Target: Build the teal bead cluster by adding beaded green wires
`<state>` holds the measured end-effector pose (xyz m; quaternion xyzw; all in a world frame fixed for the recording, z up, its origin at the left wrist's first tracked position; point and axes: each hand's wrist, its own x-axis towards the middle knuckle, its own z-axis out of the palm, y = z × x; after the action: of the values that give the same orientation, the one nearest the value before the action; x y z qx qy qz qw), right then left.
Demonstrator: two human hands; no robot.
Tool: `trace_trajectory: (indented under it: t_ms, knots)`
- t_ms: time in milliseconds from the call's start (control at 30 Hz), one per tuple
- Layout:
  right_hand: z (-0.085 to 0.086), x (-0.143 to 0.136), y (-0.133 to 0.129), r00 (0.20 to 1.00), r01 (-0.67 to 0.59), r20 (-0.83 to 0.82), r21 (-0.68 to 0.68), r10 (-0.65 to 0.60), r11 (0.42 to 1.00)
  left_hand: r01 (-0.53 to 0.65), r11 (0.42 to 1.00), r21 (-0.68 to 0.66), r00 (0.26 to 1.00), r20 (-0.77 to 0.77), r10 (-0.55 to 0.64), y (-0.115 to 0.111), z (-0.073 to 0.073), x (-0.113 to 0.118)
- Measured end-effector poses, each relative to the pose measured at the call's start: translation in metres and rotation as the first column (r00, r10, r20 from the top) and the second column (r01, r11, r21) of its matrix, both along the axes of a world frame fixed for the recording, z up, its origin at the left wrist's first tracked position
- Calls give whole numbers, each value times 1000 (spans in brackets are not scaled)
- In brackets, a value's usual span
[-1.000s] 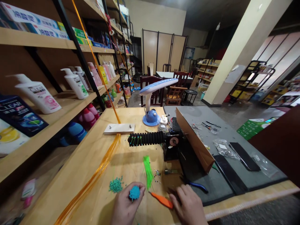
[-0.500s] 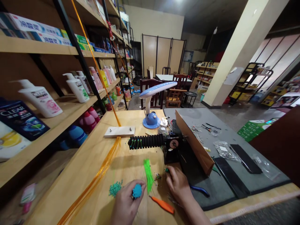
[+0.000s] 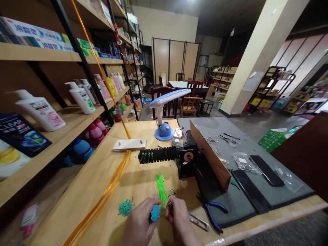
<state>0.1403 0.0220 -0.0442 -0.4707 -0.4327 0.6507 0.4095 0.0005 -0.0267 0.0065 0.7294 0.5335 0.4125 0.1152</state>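
My left hand [image 3: 142, 218] is closed around a bundle with a clustered blue end [image 3: 154, 213], which sticks out past the thumb. Close beside it, my right hand [image 3: 179, 215] has its fingers pinched together; something small and dark shows at the fingertips, too unclear to name. Between and just beyond the hands lies a bunch of bright green strands [image 3: 161, 188]. A few small mixed beads [image 3: 171, 192] rest past my right fingertips. Left of my left hand is a pile of teal beads [image 3: 125, 207]. The orange tool seen earlier is out of sight.
A black ridged roller [image 3: 159, 154] with green and blue strands stands ahead. Orange threads [image 3: 110, 191] run down from a white block [image 3: 129, 144]. Blue-handled pliers [image 3: 212, 210] and metal snips [image 3: 199, 222] lie right. A brown board [image 3: 210, 153] stands upright; a blue lamp [image 3: 164, 131] is behind.
My right hand has moved left and nearer, from beside the roller's base to next to my left hand. The pliers and metal snips are now uncovered. The left hand still grips the blue-ended bundle.
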Motion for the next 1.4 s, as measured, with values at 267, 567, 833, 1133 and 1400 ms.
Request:
trace_trajectory:
  t_ms: [267,567,833,1133,1400]
  knots:
    - [6,1,-3,1000,-8,5,7,8,1000,-20,1000,-3,1000,-18,20,0,-1,-1]
    - [2,1,-2,1000,-16,-13,-6,16,1000,-4,1000,-23,1000,-18,3,0,-8,-1]
    - [6,1,-1,999,-36,-29,11,36,999,5,999,-35,1000,-31,-6,0,-9,-3]
    - [-1,-2,0,1000,-17,-5,3,17,1000,3,1000,3,1000,-7,-3,0,-8,-2]
    - [9,22,4,959,-29,278,278,-51,960,-15,999,-32,988,150,19,-1,-1,-2]
